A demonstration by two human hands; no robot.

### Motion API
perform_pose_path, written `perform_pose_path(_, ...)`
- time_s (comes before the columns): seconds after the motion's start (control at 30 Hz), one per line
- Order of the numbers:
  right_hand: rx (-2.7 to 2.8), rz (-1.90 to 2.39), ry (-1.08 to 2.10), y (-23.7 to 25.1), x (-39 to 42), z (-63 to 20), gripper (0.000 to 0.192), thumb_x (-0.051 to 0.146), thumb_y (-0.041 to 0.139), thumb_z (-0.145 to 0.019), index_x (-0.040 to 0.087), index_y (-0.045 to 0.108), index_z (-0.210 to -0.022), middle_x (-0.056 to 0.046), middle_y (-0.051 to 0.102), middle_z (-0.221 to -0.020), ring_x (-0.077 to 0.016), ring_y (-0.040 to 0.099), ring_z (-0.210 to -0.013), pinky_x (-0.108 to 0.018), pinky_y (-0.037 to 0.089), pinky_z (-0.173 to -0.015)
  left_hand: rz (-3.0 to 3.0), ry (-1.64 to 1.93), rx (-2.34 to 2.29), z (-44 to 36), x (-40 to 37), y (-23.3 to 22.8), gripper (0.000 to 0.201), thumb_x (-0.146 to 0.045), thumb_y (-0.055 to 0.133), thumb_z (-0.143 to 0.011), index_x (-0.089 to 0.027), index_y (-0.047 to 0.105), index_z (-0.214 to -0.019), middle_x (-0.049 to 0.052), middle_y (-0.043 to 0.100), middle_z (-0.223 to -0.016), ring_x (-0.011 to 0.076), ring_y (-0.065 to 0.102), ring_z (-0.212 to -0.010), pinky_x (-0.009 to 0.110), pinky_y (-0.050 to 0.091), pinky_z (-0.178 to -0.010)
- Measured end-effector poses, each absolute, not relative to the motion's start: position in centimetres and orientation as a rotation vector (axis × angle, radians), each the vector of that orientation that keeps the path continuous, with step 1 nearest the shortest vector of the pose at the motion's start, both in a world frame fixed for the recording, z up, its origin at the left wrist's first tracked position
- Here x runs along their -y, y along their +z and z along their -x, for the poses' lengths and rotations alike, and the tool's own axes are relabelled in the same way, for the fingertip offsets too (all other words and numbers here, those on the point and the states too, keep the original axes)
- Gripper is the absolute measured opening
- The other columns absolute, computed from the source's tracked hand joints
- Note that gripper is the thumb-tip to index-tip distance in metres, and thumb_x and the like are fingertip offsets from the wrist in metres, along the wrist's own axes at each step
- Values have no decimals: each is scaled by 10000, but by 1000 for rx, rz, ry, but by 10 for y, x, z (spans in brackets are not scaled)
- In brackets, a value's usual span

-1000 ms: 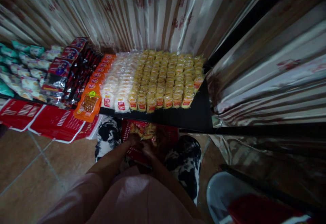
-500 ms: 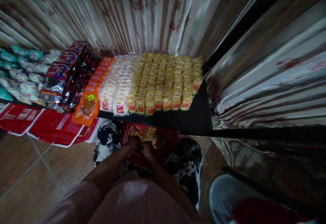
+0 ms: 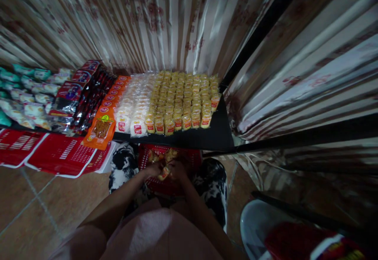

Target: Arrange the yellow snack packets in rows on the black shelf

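Observation:
My left hand (image 3: 153,169) and my right hand (image 3: 178,170) meet over a red plastic basket (image 3: 193,157) between my knees. Their fingers are closed on a small yellow wrapped snack packet (image 3: 163,173); dim light hides the exact grip. More yellow packets (image 3: 170,155) lie in the basket just beyond my fingers. On the black shelf (image 3: 223,132) ahead, yellow snack packets (image 3: 180,102) stand in tight rows. White wrapped packets (image 3: 138,112) line up beside them on the left.
Orange pretzel-stick packs (image 3: 102,130), dark red packs (image 3: 69,92) and green-and-white packets (image 3: 32,90) fill the shelf's left side. Red bags (image 3: 62,151) hang below its edge. A pale tub (image 3: 251,224) holding red packaging stands at lower right. Striped curtains (image 3: 165,23) surround the shelf.
My hands have come up slightly, and a yellow packet now shows between them. The view has turned a little, shifting the right end of the shelf leftward.

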State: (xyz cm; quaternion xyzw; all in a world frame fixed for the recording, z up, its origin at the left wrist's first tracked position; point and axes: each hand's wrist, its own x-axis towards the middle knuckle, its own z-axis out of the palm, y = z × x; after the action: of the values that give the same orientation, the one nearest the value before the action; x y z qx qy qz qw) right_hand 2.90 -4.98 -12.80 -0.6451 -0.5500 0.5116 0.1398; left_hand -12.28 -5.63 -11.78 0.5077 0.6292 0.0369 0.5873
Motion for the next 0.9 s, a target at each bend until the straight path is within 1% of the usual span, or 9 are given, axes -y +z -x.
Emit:
perform_pose_path(0.07, 1542, 1854, 1423, -118, 45, -39, 193, 175, 507, -718, 174, 700, -717, -59, 713, -817, -205, 634, -831, -258, 445, -747, -1169, 121, -1473, 118, 57, -107, 100, -172, 541, -682, -164, 546, -781, 0, 590, -732, 124, 528, -671, 217, 430, -653)
perform_pose_path(0.17, 1475, 1808, 1341, -99, 42, -55, 273, 298, 454, -786, 168, 690, -828, -71, 703, -903, -201, 626, -867, -277, 451, -784, -1138, 282, -1448, 106, 55, -84, 36, -185, 522, -738, -172, 503, -766, -8, 561, -746, 112, 514, -694, 205, 417, -671)
perform_pose_path(0.3, 1199, 1682, 1292, -67, 49, -69, 471, 500, 371, -829, 137, 664, -890, -103, 690, -924, -212, 621, -861, -303, 461, -791, -1087, 520, -1394, 85, 49, -52, 69, -161, 566, -716, -171, 498, -719, -18, 527, -696, 111, 491, -670, 211, 402, -671)
perform_pose_path(0.4, 1036, 1615, 1287, -44, 59, -75, 530, 579, 366, -817, 147, 639, -954, -95, 687, -940, -216, 622, -873, -310, 474, -790, -1081, 612, -1397, 70, 47, -33, 61, -171, 578, -718, -171, 520, -736, -22, 531, -679, 114, 495, -670, 216, 404, -676)
perform_pose_path(0.5, 1034, 1611, 1204, -29, 69, -80, 507, 571, 438, -786, 151, 612, -1010, -101, 676, -1009, -225, 616, -942, -327, 468, -847, -1074, 678, -1393, 58, 47, -20, 77, -228, 568, -752, -168, 536, -789, -13, 563, -700, 121, 517, -689, 218, 415, -672)
perform_pose_path(0.6, 1094, 1649, 1126, -21, 76, -85, 507, 521, 527, -745, 148, 580, -1083, -113, 660, -1072, -239, 608, -998, -346, 463, -886, -1091, 721, -1335, 46, 47, -13, 126, -277, 526, -800, -158, 536, -843, 8, 600, -751, 128, 548, -724, 223, 434, -680)
perform_pose_path(0.73, 1154, 1686, 1015, -16, 78, -90, 519, 489, 516, -764, 166, 541, -1169, -109, 649, -1106, -240, 604, -1023, -345, 476, -875, -1176, 675, -1379, 27, 39, -8, 136, -285, 497, -831, -167, 544, -879, 25, 642, -824, 141, 583, -792, 239, 457, -722)
perform_pose_path(0.83, 1162, 1722, 846, -14, 72, -98, 513, 489, 497, -776, 162, 554, -1166, -130, 628, -1130, -250, 584, -1040, -370, 461, -898, -1246, 669, -1454, 12, 31, -1, 86, -243, 514, -818, -170, 539, -856, 20, 641, -839, 138, 586, -797, 241, 462, -742)
perform_pose_path(0.9, 1179, 1707, 715, -14, 64, -105, 512, 486, 482, -780, 148, 568, -1154, -147, 615, -1132, -257, 569, -1045, -391, 448, -913, -1289, 718, -1418, 3, 26, 9, 65, -209, 490, -824, -164, 530, -848, 21, 631, -838, 128, 584, -788, 232, 465, -744)
